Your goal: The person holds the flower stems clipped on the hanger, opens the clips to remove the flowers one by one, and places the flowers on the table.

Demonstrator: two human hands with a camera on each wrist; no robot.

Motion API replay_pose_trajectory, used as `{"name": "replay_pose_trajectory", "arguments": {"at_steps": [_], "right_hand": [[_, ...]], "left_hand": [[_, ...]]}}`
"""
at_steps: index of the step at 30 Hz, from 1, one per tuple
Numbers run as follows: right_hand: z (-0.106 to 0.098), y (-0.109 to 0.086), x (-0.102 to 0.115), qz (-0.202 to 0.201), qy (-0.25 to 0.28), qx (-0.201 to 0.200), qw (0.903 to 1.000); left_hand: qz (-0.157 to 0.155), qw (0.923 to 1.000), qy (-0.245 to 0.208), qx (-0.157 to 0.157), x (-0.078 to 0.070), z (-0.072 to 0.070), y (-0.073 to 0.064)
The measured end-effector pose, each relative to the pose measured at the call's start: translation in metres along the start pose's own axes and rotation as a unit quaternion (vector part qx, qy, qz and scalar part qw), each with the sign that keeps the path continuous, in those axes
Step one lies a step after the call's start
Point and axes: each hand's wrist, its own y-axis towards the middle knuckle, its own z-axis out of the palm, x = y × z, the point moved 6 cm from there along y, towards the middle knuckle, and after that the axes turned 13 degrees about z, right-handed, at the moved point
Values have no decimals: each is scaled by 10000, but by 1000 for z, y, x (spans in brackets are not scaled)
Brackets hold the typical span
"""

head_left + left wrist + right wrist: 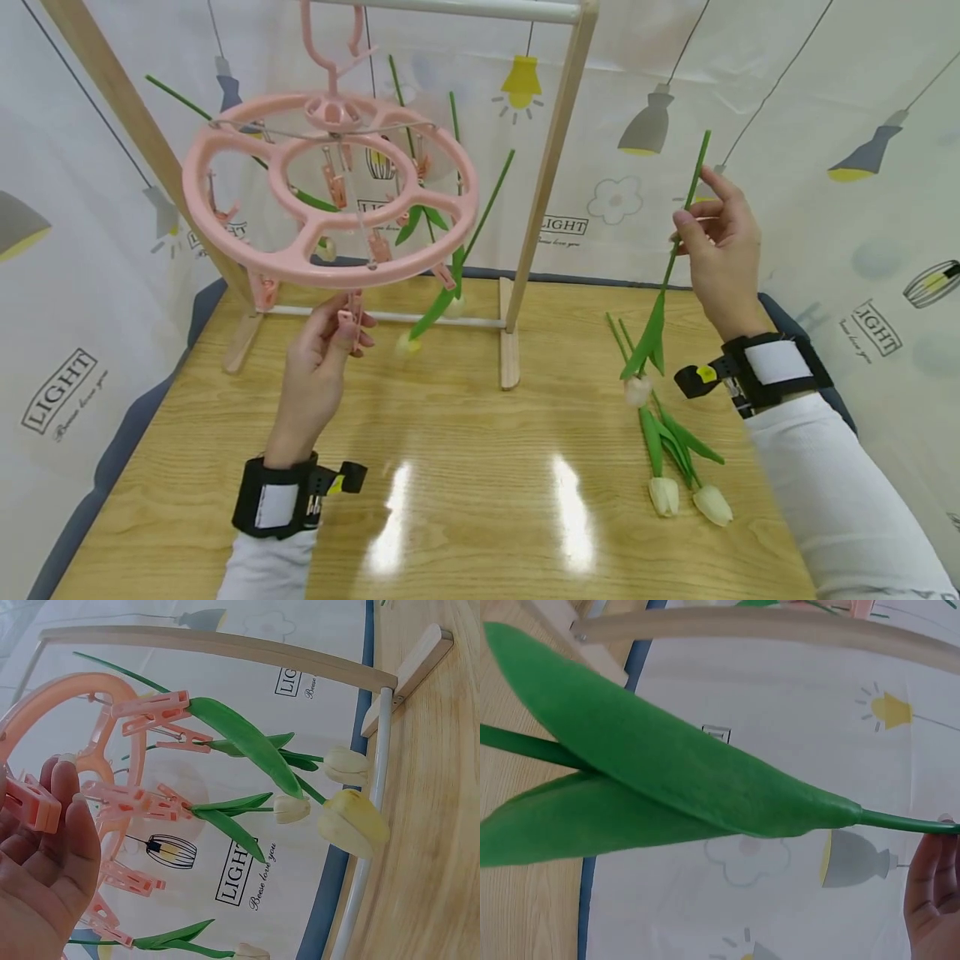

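A round pink clip hanger hangs from the white bar of a wooden stand. Below its near rim, my left hand grips a pink clip between thumb and fingers. Several artificial tulips, among them a pale yellow tulip, hang head down in other pink clips. Off to the right, my right hand pinches a white tulip by its green stem. That tulip's leaves fill much of the right wrist view, and its bloom points down.
Two white tulips lie on the wooden table at the right, below the held one. The stand's wooden foot rests mid-table, with a white lower bar running left. A lamp-patterned cloth hangs behind.
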Motion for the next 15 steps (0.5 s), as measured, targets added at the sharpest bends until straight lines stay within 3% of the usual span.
{"name": "replay_pose_trajectory", "arguments": {"at_steps": [15], "right_hand": [[-38,18,-26,367,-796,-261,9958]], "left_hand": [[32,10000,35,21,0,0,0]]}}
